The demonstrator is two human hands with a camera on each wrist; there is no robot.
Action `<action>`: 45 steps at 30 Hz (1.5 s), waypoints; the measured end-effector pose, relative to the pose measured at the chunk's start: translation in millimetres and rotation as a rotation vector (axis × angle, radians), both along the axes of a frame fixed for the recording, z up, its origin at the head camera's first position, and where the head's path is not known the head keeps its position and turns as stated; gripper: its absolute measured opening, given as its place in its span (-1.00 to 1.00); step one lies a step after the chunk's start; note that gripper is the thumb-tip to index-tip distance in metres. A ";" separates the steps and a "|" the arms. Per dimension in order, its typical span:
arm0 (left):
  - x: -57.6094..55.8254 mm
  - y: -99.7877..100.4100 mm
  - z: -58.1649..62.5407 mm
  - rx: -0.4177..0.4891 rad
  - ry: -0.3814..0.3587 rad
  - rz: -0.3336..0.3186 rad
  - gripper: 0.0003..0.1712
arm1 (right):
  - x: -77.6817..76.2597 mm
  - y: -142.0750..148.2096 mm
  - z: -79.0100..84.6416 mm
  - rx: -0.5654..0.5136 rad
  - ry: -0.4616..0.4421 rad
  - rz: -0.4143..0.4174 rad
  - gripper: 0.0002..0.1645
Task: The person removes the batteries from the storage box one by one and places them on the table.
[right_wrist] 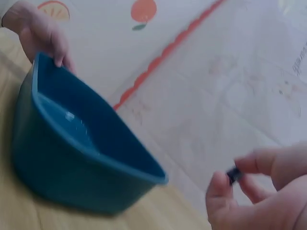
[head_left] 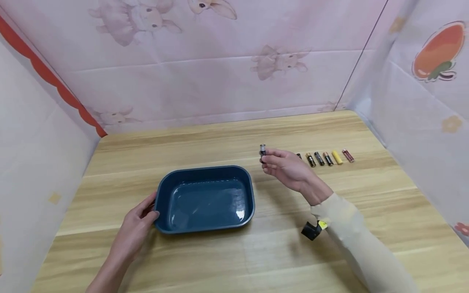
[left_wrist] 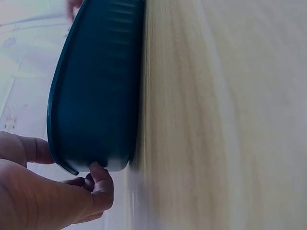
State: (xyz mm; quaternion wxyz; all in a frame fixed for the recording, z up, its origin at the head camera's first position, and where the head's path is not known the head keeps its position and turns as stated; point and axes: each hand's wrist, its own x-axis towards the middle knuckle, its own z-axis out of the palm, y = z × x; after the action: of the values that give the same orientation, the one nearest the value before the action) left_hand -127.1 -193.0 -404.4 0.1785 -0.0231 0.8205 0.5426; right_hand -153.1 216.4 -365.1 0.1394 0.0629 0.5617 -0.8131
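A dark teal rectangular basin [head_left: 205, 228] stands on the wooden table, its inside bare. My left hand [head_left: 134, 228] grips the basin's left end, thumb over the rim and fingers along the outer wall, as the left wrist view also shows. Beyond the basin's right back corner, my right hand [head_left: 287, 167] pinches a dark battery with a silvery end [head_left: 262, 149] upright between thumb and fingers, raised over the table. In the right wrist view only a small dark part of that battery [right_wrist: 233, 175] shows between the fingertips.
Right of the right hand, several batteries lie in a row, among them a yellow one [head_left: 337, 157] and a dark red one [head_left: 348, 155]. The hand partly hides the row's left end. Printed cloth walls [head_left: 220, 89] enclose the table [head_left: 183, 264] at the back and sides.
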 end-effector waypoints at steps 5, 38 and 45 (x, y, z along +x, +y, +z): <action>0.7 0.0 0.4 -0.022 -0.018 -0.001 -0.25 | 0.7 16.9 -20.7 0.055 -0.058 -0.107 -0.64; -5.6 0.3 -7.4 0.002 -0.029 -0.019 -0.24 | -4.2 23.3 -72.6 1.082 0.190 -0.337 -0.73; -8.1 4.7 -9.1 0.025 -0.055 -0.025 -0.24 | -9.3 25.7 -73.7 1.191 0.190 -0.311 -0.78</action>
State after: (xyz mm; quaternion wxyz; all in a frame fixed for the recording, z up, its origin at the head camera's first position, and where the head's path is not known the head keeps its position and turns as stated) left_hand -135.1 -188.3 -413.5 0.2079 -0.0255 0.8086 0.5498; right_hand -162.3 242.1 -438.7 -0.0903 0.1384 0.9130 -0.3731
